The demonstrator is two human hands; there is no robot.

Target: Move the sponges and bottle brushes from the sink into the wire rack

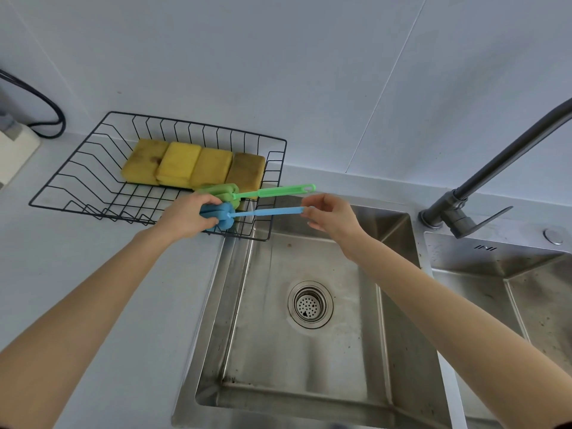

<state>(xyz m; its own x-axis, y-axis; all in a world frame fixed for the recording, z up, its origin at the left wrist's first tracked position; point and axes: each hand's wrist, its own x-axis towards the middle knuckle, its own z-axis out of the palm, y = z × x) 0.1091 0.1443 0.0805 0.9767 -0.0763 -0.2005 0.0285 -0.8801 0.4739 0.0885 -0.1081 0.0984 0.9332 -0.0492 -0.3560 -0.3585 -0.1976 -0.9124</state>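
Observation:
A black wire rack (pixel 77 168) stands on the counter left of the sink (pixel 278 351). Several yellow sponges (pixel 179 164) lie side by side in its far part. A green bottle brush (pixel 272 191) rests in the rack with its handle sticking out over the right rim. I hold a blue bottle brush (pixel 263 213) over the rack's right front corner: my left hand (pixel 188 216) grips its foam head, and my right hand (pixel 332 213) pinches the handle's end. The sink basin holds no sponges or brushes.
A dark faucet (pixel 495 168) arches over from the right, with a second basin (pixel 526 289) beyond it. A drain strainer (pixel 310 304) sits in the sink floor. A white block with a black cable (pixel 46 119) stands at the far left.

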